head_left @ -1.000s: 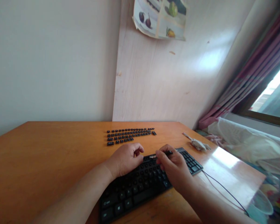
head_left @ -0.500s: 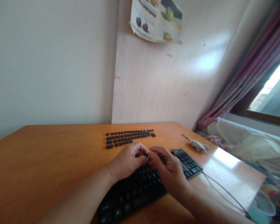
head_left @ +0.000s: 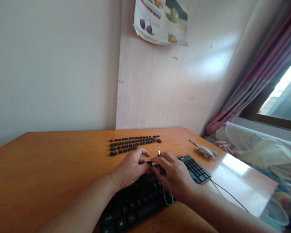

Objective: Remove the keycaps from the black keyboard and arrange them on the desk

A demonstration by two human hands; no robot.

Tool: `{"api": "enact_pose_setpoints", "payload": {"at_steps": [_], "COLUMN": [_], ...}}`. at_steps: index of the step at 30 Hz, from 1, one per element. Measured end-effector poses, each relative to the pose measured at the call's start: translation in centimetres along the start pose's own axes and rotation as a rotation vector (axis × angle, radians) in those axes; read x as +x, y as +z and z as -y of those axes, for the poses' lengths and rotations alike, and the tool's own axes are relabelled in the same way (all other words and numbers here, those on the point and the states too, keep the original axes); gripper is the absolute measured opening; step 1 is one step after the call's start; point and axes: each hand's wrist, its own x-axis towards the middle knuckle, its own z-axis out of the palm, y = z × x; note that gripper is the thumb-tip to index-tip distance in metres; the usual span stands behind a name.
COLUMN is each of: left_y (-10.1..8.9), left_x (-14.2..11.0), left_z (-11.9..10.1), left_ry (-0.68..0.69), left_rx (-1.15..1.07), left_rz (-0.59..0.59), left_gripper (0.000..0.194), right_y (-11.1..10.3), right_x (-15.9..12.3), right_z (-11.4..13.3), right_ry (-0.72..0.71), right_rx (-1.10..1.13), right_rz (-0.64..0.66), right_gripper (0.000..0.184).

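Note:
A small black keycap (head_left: 149, 163) is pinched in the fingertips of my left hand (head_left: 133, 165), above the black keyboard (head_left: 140, 210). My right hand (head_left: 178, 176) is closed around a wire keycap puller (head_left: 168, 195); its long wire loop hangs down below the palm and its other metal end sticks up past the fingers. The right fingertips are close to the keycap, and I cannot tell whether they touch it. Both hands cover the middle of the keyboard. Its lower left keys and the number pad at the right still show.
Rows of loose black keycaps (head_left: 128, 144) lie on the wooden table (head_left: 50, 174) beyond the hands. A whitish cloth-like brush (head_left: 206, 151) lies at the right. The keyboard cable (head_left: 229, 194) runs off toward the table's right edge.
The puller has turned in my right hand, so its wire loop now points down toward me. My right fingers have spread over it and the left hand keeps almost its place.

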Motion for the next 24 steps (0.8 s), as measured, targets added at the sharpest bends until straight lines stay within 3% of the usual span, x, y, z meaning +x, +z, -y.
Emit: {"api": "enact_pose_setpoints", "payload": {"at_steps": [3,8,10,12,17,20,24], "left_y": [0.1,-0.5,-1.4,-2.8,-6.8,-8.2,-8.7], "left_x": [-0.2,-0.2,0.1,0.4,0.6,0.4,0.2], "left_z": [-0.1,-0.3,-0.1,0.3,2.5,3.9,4.7], "left_ry": [-0.015,-0.001,0.045,0.085,0.058,0.054,0.035], "left_rx": [0.004,0.056,0.111,0.14,0.164,0.205,0.253], "left_rz": [-0.011,-0.053,-0.192,-0.407,-0.845,-0.974,-1.015], "left_gripper": [0.04,0.044,0.041,0.035,0.029,0.026,0.023], "right_y": [-0.3,0.0,0.4,0.9,3.0,4.6,6.5], "right_x": [0.5,1.7,2.6,3.8,7.0,8.6,9.9], "right_z": [0.3,-0.7,-2.0,-3.7,-7.2,-8.1,-8.5], "right_ry": [-0.031,-0.03,0.017,0.059,0.097,0.102,0.099], "right_rx": [-0.093,-0.131,-0.117,-0.117,-0.135,-0.182,-0.211], "right_rz": [0.078,0.083,0.071,0.06,0.12,0.198,0.24], "right_gripper": [0.017,0.018,0.018,0.02,0.024,0.025,0.025]}}
